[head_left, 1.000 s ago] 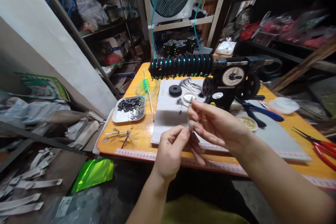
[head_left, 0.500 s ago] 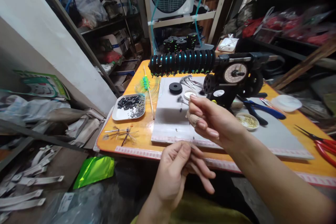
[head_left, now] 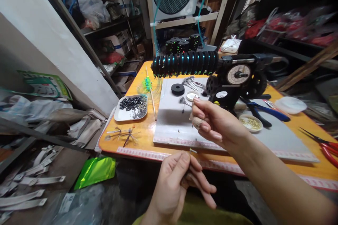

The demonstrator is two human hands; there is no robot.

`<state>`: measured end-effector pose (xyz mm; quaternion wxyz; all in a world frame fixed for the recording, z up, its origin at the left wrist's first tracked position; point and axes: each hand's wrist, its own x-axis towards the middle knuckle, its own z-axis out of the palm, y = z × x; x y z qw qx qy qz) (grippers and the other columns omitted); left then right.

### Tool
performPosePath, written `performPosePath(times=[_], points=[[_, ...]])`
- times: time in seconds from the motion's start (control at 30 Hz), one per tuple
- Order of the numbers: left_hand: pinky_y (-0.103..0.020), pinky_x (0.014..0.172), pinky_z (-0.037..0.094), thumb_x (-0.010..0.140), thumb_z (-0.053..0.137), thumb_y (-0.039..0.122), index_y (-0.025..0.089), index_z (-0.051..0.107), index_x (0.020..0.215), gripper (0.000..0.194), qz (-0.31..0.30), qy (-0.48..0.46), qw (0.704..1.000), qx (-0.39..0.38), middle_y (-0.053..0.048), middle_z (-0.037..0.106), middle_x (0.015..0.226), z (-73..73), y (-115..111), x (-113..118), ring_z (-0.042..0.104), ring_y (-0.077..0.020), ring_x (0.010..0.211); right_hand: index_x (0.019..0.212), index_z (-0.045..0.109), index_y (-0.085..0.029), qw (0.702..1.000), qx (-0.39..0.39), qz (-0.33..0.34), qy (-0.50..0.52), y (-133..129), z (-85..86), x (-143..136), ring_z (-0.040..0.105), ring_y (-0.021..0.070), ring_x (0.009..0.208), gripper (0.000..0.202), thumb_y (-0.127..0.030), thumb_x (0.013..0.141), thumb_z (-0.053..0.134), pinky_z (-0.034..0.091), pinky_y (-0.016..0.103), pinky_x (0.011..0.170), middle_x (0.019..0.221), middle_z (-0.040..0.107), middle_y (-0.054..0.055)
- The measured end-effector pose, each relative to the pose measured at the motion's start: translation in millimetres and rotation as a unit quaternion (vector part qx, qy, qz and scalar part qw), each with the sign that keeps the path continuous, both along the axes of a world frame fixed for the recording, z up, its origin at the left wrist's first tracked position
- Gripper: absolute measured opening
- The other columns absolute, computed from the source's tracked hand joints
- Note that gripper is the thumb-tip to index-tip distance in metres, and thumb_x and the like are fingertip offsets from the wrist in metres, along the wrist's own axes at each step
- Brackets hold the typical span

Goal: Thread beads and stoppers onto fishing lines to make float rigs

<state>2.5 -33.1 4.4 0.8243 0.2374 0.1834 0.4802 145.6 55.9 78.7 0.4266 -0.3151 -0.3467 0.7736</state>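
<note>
My left hand [head_left: 175, 179] is low in front of the table edge, thumb and forefinger pinched. From the pinch sticks a small thin metal piece [head_left: 193, 151], too small to name exactly; the other fingers stretch to the right. Higher up and to the right, my right hand [head_left: 215, 121] is over the grey board [head_left: 169, 132], its thumb and forefinger pressed together. Whatever lies in that pinch, perhaps a fine line, does not show clearly. Tan tape wraps one finger of the right hand. Beyond its fingertips stand a shallow white dish [head_left: 192, 95] and a black spool [head_left: 177, 89].
A black winding machine [head_left: 237, 74] holds a row of spools [head_left: 185, 64] above the board. Left is a white tray [head_left: 120, 115] of small dark parts. Blue-handled pliers [head_left: 271, 110], a dish of gold bits [head_left: 250, 123] and red-handled pliers [head_left: 329, 151] lie right.
My left hand has lowered slightly, away from the right hand, and the small metal piece now shows at its fingertips. My right hand keeps its pinch, nearly still. The view has shifted slightly.
</note>
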Motion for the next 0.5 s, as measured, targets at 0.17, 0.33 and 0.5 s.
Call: performPosePath(times=[0.17,0.33,0.5], points=[[-0.018,0.041,0.053,0.094,0.06,0.039,0.011,0.069,0.078,0.034,-0.005,0.015,1.0,-0.008,-0.007,0.077,0.06,-2.2,-1.0,-1.9,0.073,-0.0176,0.049,0.06,0.044,-0.019,1.0,-0.002,0.001,-0.004,0.3,-0.6,0.3,0.027,0.0003,0.022,0.042,-0.044,0.088,0.06,0.017,0.01,0.023,0.041,0.05,-0.005],[-0.018,0.043,0.054,0.092,0.062,0.041,0.01,0.07,0.08,0.035,-0.007,0.028,1.0,-0.01,-0.009,0.078,0.064,-1.5,-2.4,-2.6,0.073,-0.0171,0.049,0.059,0.043,-0.019,1.0,0.0,-0.006,-0.011,-1.1,0.3,0.8,0.027,0.0002,0.022,0.042,-0.045,0.086,0.062,0.017,0.01,0.023,0.041,0.05,-0.005],[-0.019,0.045,0.055,0.092,0.063,0.04,0.01,0.069,0.077,0.034,-0.002,0.04,0.999,-0.007,-0.011,0.078,0.067,1.5,-3.2,-3.8,0.074,-0.0184,0.051,0.061,0.043,-0.019,1.0,0.011,-0.015,-0.023,-1.5,1.0,1.9,0.026,0.0,0.024,0.042,-0.047,0.085,0.063,0.016,0.01,0.024,0.041,0.049,-0.006]])
